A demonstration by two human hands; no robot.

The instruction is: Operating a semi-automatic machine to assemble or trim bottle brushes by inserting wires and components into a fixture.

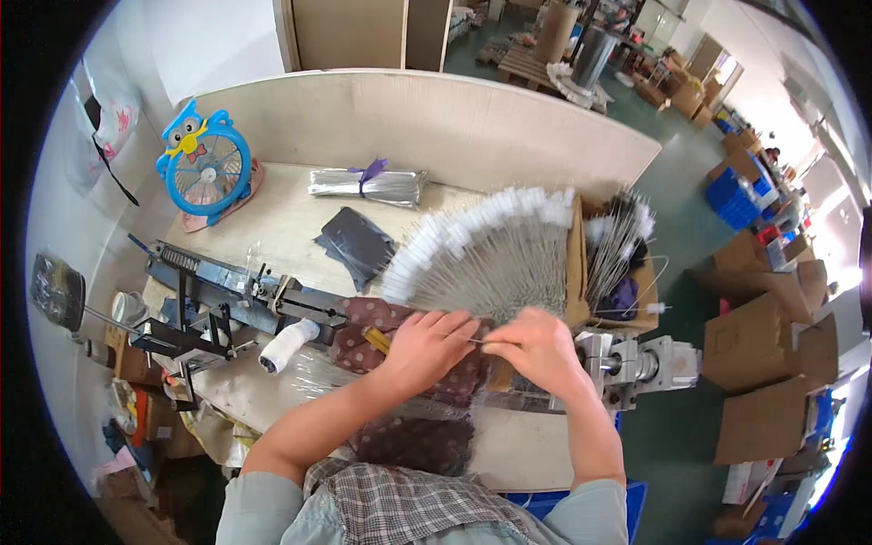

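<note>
A pale wooden tabletop (272, 227) with a raised back board (409, 118) fills the centre. At ten o'clock a white wall (209, 45) rises. A green floor (672, 182) spreads toward two o'clock, where cardboard boxes (754, 336) and blue crates (736, 195) stand in bright daylight.

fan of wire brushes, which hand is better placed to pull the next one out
Probably the left hand: its fingers lie against the near ends of the fanned wire brushes. The right hand sits beside it, seemingly pinching a thin wire.
</note>
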